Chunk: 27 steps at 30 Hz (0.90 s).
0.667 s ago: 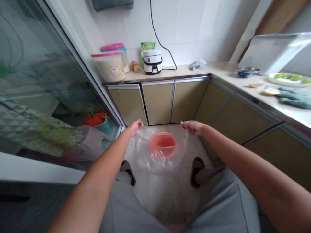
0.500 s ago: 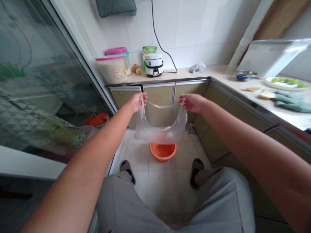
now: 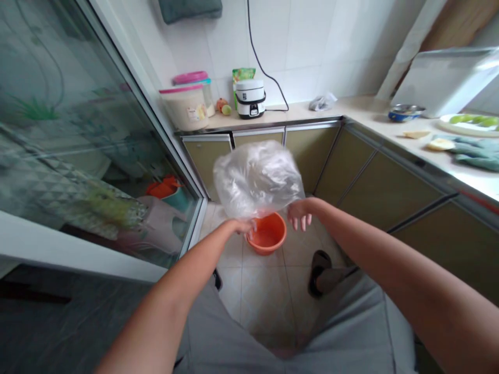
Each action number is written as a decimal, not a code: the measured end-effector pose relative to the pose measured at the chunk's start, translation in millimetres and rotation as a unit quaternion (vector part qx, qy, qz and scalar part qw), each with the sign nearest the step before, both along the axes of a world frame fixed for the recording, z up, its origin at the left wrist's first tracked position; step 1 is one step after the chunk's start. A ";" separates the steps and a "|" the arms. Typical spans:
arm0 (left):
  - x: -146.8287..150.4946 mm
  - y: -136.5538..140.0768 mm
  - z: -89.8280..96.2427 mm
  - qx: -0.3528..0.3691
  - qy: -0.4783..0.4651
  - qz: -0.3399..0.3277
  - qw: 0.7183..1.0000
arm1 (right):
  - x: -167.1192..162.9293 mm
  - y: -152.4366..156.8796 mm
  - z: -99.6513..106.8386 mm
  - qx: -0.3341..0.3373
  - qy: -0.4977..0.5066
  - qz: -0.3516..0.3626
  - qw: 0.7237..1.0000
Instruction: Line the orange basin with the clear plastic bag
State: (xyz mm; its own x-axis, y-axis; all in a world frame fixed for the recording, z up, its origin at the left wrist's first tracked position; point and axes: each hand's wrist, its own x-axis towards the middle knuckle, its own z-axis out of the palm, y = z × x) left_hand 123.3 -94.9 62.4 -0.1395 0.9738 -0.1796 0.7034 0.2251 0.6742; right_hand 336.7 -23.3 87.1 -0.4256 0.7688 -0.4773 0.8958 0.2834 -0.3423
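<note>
A clear plastic bag (image 3: pixel 257 179) billows upward, puffed with air, in the middle of the view. My left hand (image 3: pixel 242 226) pinches its lower left edge. My right hand (image 3: pixel 299 214) grips its lower right edge, with some fingers hanging loose. Both hands hover just above an orange plastic basin (image 3: pixel 267 236) that stands on the tiled floor between my feet and the cabinets. My knees in grey trousers fill the bottom of the view.
A glass sliding door (image 3: pixel 78 135) lies to the left. An L-shaped counter (image 3: pixel 351 111) holds a rice cooker (image 3: pixel 250 97), a lidded tub (image 3: pixel 186 106), a steel bowl (image 3: pixel 405 112), a plate (image 3: pixel 468 123) and a green cloth (image 3: pixel 473 156). Beige cabinet doors (image 3: pixel 307 150) stand behind the basin.
Both hands swung down from chest height to just over the basin, and the bag, which hung below them, has flipped up and filled with air.
</note>
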 end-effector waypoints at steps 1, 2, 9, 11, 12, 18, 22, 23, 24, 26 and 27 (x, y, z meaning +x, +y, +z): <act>-5.6 -6.4 -23.1 -0.047 -0.018 -0.002 0.999 | 3.3 -0.3 -17.6 -0.066 -0.010 -0.020 0.998; -14.5 -9.2 -40.2 -0.078 -0.046 -0.004 0.996 | 8.1 0.9 -30.2 -0.129 -0.016 -0.047 0.990; -83.8 35.4 -60.0 -0.036 -0.189 0.073 0.979 | 42.8 36.4 -37.2 -0.146 0.042 -0.201 0.968; -89.8 44.5 -58.7 -0.021 -0.234 0.094 0.967 | 46.0 43.3 -34.6 -0.121 0.048 -0.240 0.962; -91.1 46.4 -58.9 -0.018 -0.265 0.103 0.958 | 47.2 45.6 -34.4 -0.107 0.057 -0.257 0.959; -92.3 44.2 -62.5 -0.040 -0.404 0.131 0.905 | 52.9 47.8 -37.5 0.011 0.083 -0.306 0.948; -89.9 43.0 -67.3 -0.066 -0.437 0.131 0.887 | 38.2 26.2 -30.8 0.275 0.050 -0.289 0.916; -88.8 42.7 -69.4 -0.070 -0.440 0.130 0.886 | 30.7 18.8 -30.3 0.333 0.049 -0.254 0.907; -87.5 42.2 -71.9 -0.075 -0.442 0.129 0.885 | 22.0 12.1 -31.4 0.363 0.048 -0.202 0.908; -84.6 41.4 -77.3 -0.084 -0.445 0.126 0.882 | 2.9 3.8 -40.7 0.330 0.037 -0.083 0.939; -83.3 41.2 -80.0 -0.090 -0.447 0.123 0.881 | -6.9 3.3 -49.1 0.280 0.023 -0.030 0.959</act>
